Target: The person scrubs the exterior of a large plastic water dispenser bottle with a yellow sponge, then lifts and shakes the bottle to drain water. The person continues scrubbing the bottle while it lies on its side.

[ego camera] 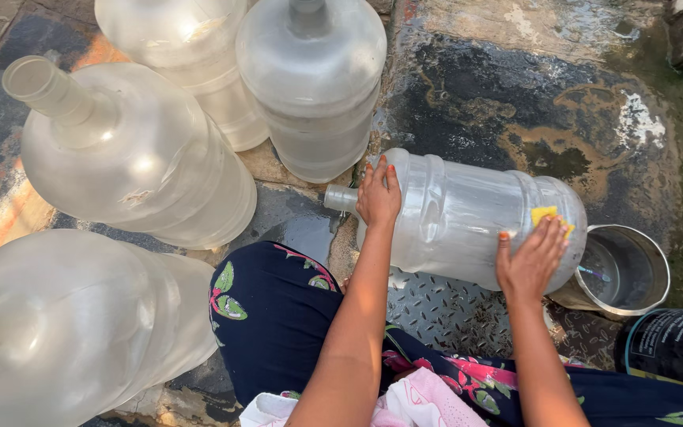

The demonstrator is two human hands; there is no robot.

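Observation:
A large clear plastic water jug (460,213) lies on its side on the wet stone ground, its neck pointing left. My left hand (379,192) rests flat on the jug's shoulder near the neck, holding it steady. My right hand (530,259) presses a yellow sponge (548,215) against the jug's side close to its base; only a corner of the sponge shows above my fingers.
Several more empty clear jugs stand or lie at left: one upright (314,79), one behind it (183,47), one tilted (132,154), one at lower left (65,324). A metal pot with water (624,273) sits right of the jug. A black container (673,344) is at lower right. A diamond-pattern metal plate (444,312) lies under the jug.

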